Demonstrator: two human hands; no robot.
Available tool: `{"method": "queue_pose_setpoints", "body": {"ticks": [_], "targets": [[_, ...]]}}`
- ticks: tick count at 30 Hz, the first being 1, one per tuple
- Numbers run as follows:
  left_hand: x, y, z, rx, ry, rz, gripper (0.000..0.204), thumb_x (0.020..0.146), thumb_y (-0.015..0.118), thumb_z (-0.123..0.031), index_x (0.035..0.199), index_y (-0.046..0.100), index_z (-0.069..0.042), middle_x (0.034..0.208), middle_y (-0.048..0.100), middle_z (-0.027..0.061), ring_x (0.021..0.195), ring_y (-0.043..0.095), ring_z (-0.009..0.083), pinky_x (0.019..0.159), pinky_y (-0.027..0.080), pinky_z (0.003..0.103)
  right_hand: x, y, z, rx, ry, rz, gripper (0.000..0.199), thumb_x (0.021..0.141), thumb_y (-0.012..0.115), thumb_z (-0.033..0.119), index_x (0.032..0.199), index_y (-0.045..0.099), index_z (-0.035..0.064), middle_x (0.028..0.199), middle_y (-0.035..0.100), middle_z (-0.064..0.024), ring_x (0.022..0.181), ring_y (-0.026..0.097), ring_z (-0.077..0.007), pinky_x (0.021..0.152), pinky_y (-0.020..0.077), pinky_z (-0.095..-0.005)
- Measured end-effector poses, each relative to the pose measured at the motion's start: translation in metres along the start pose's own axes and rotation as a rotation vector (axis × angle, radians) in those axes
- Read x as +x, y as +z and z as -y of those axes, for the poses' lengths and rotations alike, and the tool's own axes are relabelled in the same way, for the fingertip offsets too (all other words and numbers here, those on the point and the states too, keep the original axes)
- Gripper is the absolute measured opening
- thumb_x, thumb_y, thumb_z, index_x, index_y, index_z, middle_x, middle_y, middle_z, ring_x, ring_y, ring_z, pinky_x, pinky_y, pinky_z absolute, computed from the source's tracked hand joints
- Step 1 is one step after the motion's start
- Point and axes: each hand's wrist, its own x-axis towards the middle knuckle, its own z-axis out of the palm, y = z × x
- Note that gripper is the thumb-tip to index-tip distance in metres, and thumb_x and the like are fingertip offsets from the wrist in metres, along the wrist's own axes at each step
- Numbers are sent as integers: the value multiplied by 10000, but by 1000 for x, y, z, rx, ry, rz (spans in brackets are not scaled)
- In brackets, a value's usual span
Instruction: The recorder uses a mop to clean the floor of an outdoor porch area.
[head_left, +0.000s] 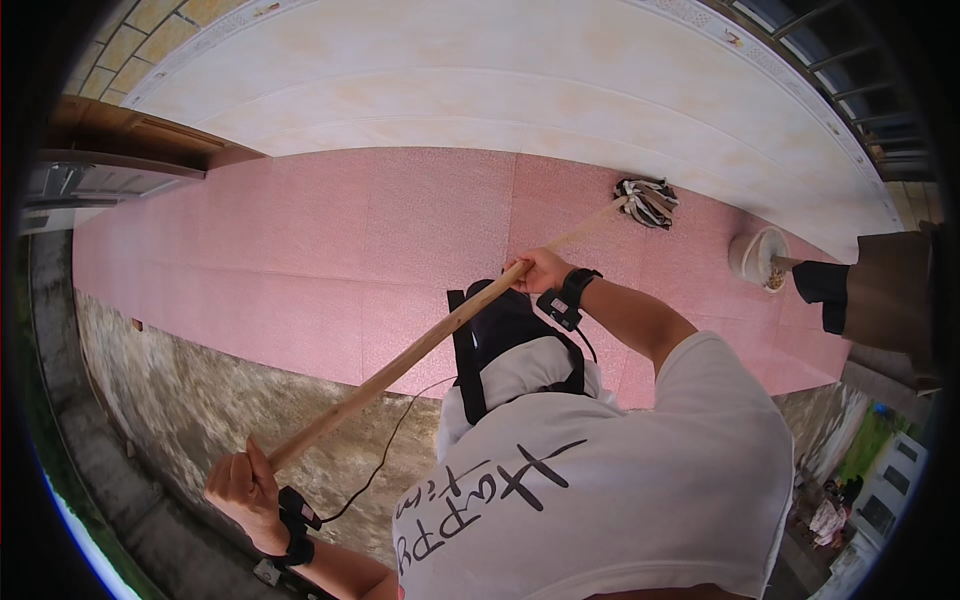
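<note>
A mop's wooden handle [400,368] runs slantwise across the view, from the lower left up to the right. Around its near end my left hand [243,487] is closed, thumb laid along the wood. Farther up the shaft, my right hand [542,270] grips it with bent fingers. The mop's striped cloth head [648,202] rests on the pink floor [420,215], close to the foot of the pale wall. Both wrists wear black straps with small boxes, and a cable hangs from the left one.
A whitish bucket [757,257] stands on the right by the wall, with something lumpy inside. Beside it is a brown and black object [885,295]. A wooden door [130,140] lies at the far left. Rough concrete [200,370] borders the pink floor. The pale wall [450,80] runs along the far side.
</note>
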Motion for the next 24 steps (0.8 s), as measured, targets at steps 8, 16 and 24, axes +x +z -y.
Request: {"method": "queue_pose_setpoints", "body": {"ticks": [8, 16, 24], "targets": [[-12, -75, 122, 319, -262, 7, 399, 833, 513, -121, 473, 358, -48, 418, 334, 106, 372, 313, 260, 368, 258, 354, 114, 201, -96, -400, 366, 207, 218, 879, 420, 181, 934, 490, -17, 990, 535, -153, 953, 526, -263, 861, 398, -427], [16, -136, 215, 566, -522, -7, 341, 827, 521, -133, 508, 450, -35, 458, 470, 88, 404, 436, 221, 412, 358, 363, 206, 372, -183, -322, 416, 378, 157, 853, 504, 174, 895, 487, 23, 948, 545, -107, 945, 535, -207, 860, 429, -373], [102, -126, 320, 638, -267, -40, 348, 827, 528, -151, 509, 450, -31, 468, 483, 97, 410, 447, 227, 411, 356, 371, 236, 447, -157, -14, 123, 546, 122, 854, 502, 151, 893, 460, 43, 916, 539, -93, 927, 525, -186, 822, 415, -342]]}}
